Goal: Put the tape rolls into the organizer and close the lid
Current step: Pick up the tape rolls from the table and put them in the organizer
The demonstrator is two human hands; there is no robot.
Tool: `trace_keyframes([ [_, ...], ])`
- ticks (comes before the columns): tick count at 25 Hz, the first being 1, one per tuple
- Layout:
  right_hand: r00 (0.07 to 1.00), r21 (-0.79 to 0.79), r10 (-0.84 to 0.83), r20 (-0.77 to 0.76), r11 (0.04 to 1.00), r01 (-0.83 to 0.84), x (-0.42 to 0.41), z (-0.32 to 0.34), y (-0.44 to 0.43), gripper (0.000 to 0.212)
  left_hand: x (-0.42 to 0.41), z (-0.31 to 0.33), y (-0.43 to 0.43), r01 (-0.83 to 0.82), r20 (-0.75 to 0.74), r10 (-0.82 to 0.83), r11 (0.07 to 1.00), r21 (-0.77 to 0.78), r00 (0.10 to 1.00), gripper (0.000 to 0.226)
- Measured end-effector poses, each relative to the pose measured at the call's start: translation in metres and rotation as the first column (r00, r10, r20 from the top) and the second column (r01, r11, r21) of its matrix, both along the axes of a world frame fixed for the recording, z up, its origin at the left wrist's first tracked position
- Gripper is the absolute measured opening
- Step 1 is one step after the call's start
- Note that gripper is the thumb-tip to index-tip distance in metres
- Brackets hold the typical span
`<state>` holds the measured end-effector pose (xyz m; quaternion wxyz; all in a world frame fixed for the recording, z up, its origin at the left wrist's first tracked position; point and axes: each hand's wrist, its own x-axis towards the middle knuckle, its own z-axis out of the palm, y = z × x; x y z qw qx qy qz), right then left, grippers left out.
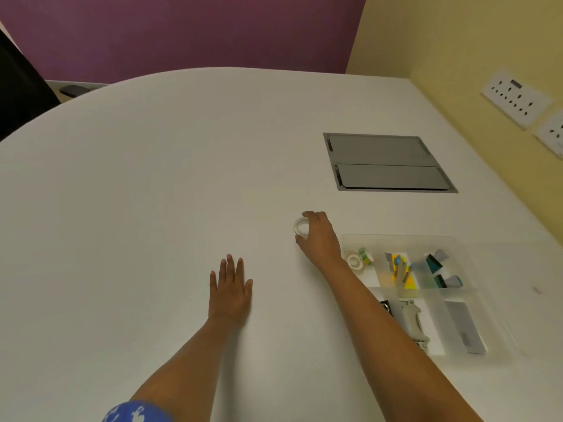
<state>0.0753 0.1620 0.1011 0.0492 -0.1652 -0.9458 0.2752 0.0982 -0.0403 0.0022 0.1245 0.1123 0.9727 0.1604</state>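
The right hand [320,236] is pinched on a small white ring-shaped tape roll [301,226], fingertips on its far rim and thumb on its near rim. The roll sits at or just above the white tabletop [152,193], toward the right edge; whether it has lifted clear cannot be told. The left hand [230,289] lies flat on the table nearer the front edge, fingers spread and empty.

The clear plastic compartmented organizer [457,239] stands just beside the right wrist, near the table's right edge. Its far-left compartment already holds a white tape roll [354,261] and a green-patterned tape roll [365,255]. The other compartments hold mixed stationery, too blurred to identify fully. The lid cannot be made out clearly; pale transparent material seems to extend toward the right edge.

Step in hand: transfer of the gripped roll.

1. Maintain the pinch across the ring; a light roll is likely to slip if held by one rim only.
2. Lift clear of the organizer's wall before moving right.
3. Lower into the far-left compartment beside the two stored rolls, laid flat so the lid can close.
4. Release only once the roll is supported.
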Motion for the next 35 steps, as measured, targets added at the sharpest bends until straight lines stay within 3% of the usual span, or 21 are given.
trace_keyframes([
  [9, 0.991, -0.079, -0.123, -0.054, 0.99, 0.119, 0.081, -0.002, 0.08, 0.053, 0.058, 0.007, 0.069, 0.095, 0.034, -0.093, 0.995, -0.038, 0.995, 0.095],
  [15, 0.975, 0.038, -0.025, 0.223, 0.999, 0.017, 0.101, -0.016, 0.105, 0.053, 0.08, 0.011, 0.091, 0.108, 0.046, -0.105, 0.992, -0.06, 0.993, 0.097],
  [19, 0.958, -0.015, 0.006, 0.286, 1.0, -0.002, 0.095, -0.018, 0.104, 0.056, 0.088, 0.013, 0.101, 0.103, 0.072, -0.098, 0.992, -0.066, 0.993, 0.062],
  [21, 0.951, -0.035, 0.022, 0.308, 0.999, -0.011, 0.09, -0.021, 0.104, 0.058, 0.091, 0.013, 0.102, 0.097, 0.069, -0.092, 0.993, -0.062, 0.993, 0.059],
  [26, 0.938, -0.096, 0.03, 0.345, 0.995, 0.003, 0.082, -0.022, 0.107, 0.056, 0.093, 0.013, 0.102, 0.094, 0.052, -0.09, 0.993, -0.077, 0.995, 0.097],
  [32, 0.952, -0.093, 0.042, 0.303, 0.996, -0.014, 0.082, -0.029, 0.115, 0.03, 0.095, 0.011, 0.108, 0.046, 0.028, -0.045, 0.998, -0.048, 0.999, 0.097],
  [35, 0.971, -0.1, 0.002, 0.24, 0.995, 0.023, 0.083, -0.027, 0.117, 0.027, 0.092, 0.015, 0.111, 0.033, 0.044, -0.031, 0.999, -0.035, 0.999, 0.09],
])
